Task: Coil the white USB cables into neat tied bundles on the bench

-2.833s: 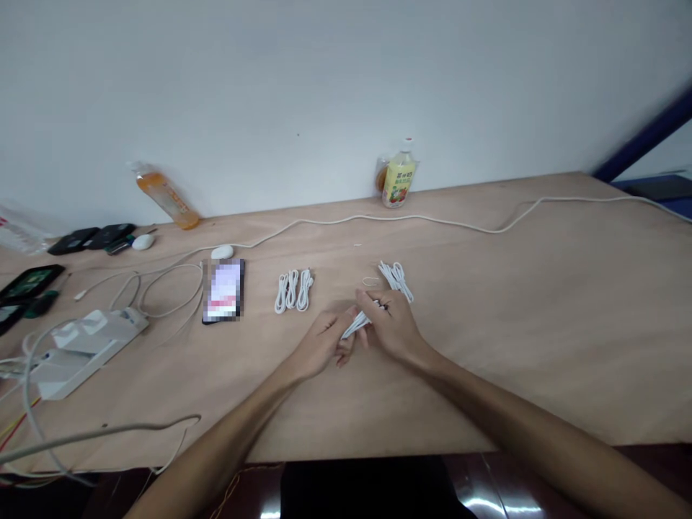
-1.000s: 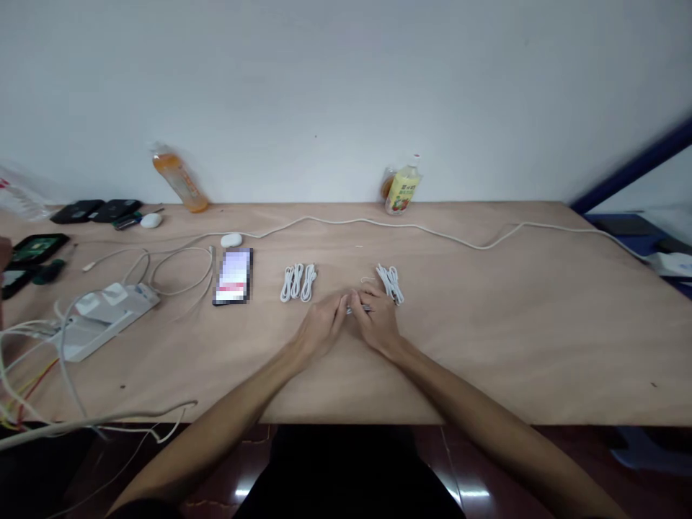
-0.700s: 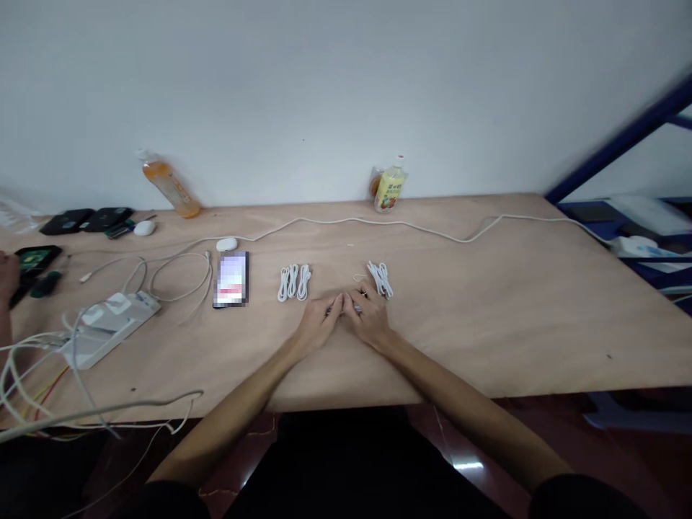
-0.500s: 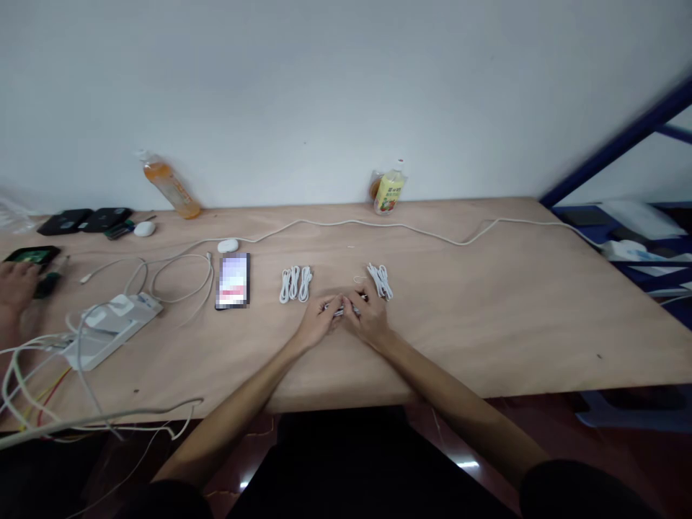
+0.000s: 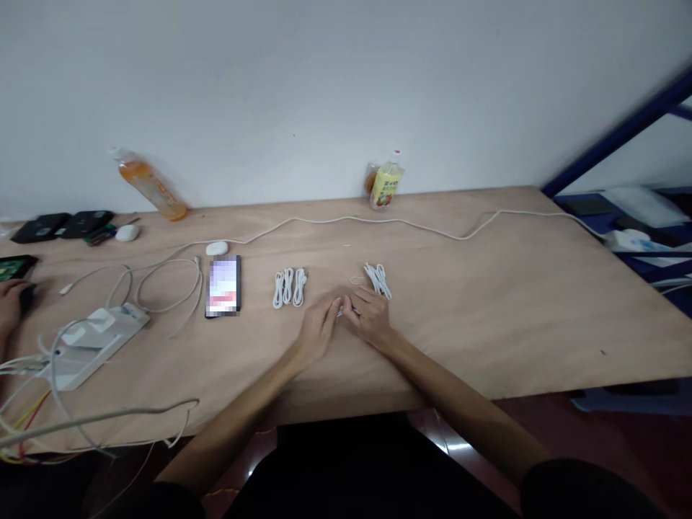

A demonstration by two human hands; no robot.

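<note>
Over the middle of the table, my left hand (image 5: 316, 326) and my right hand (image 5: 373, 318) meet, both with fingers closed on a white cable (image 5: 340, 312). Only small bits of that cable show between the fingers. Left of my left hand, three coiled white cable bundles (image 5: 288, 287) lie side by side. Just beyond my right hand rests more bundled white cable (image 5: 379, 280), its near end close to the knuckles. A thin white loop (image 5: 357, 280) lies beside it.
To the left are a phone (image 5: 223, 287), a white case (image 5: 217, 248) and a power strip (image 5: 102, 346) with tangled cords. A yellow-labelled bottle (image 5: 386, 186) and an orange bottle (image 5: 154, 189) stand by the wall. Another person's hand (image 5: 9, 306) shows at far left.
My fingers have closed further over the cable, hiding more of it. The view has shifted slightly, moving the table's things leftward. The other person's hand has moved partly out of view.
</note>
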